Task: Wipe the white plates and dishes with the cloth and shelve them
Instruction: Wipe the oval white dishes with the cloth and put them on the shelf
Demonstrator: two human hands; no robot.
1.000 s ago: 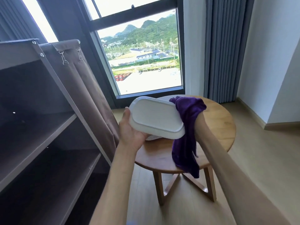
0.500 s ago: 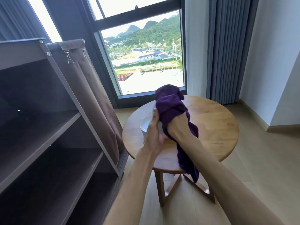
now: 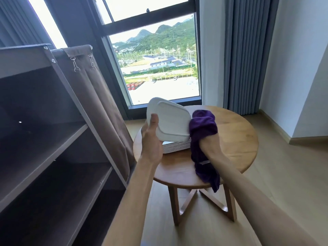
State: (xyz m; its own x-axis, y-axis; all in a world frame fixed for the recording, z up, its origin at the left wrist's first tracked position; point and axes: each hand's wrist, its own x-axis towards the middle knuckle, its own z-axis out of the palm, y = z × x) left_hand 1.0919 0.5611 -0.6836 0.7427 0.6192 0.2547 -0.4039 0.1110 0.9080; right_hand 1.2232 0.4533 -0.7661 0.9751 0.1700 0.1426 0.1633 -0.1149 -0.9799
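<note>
My left hand [image 3: 150,139] grips a white rectangular dish [image 3: 170,121] by its left edge, underside tilted up toward me, above the round wooden table [image 3: 236,139]. My right hand [image 3: 207,146] is wrapped in a purple cloth [image 3: 202,128] and presses it against the dish's right edge; the fingers are hidden by the cloth, whose tail hangs over the table's front. Under the held dish a stack of white plates [image 3: 175,148] sits on the table.
A brown shelf unit [image 3: 53,157] with bare shelves stands at the left, its fabric cover [image 3: 99,103] pulled aside. Behind the table are a window [image 3: 156,68] and grey curtains [image 3: 245,55]. Wooden floor lies to the right.
The dish went from bottom-up to hidden behind the cloth-wrapped hand, and is now tilted bottom-up again. The cloth moved from the dish's top back to its right edge.
</note>
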